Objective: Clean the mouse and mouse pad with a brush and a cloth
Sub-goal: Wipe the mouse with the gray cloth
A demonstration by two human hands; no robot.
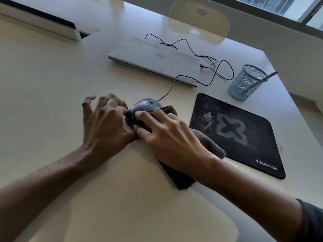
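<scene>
A dark wired mouse [143, 105] sits on the table at the middle. My left hand [106, 123] holds its left side with thumb and forefinger, the other fingers spread. My right hand [167, 135] presses a dark brown cloth [208, 144] onto the rear and right side of the mouse; the cloth trails back under my wrist. A black mouse pad [244, 137] with a grey cross logo lies to the right, apart from the mouse. A brush handle [270, 75] sticks out of a blue mesh cup [246, 82].
A closed white laptop [153, 60] lies behind the mouse, with the black cable [216, 70] looping from it. A beige chair [199, 20] stands at the far table edge. A white box-like object [43, 21] is at the far left. The table's right edge runs past the pad.
</scene>
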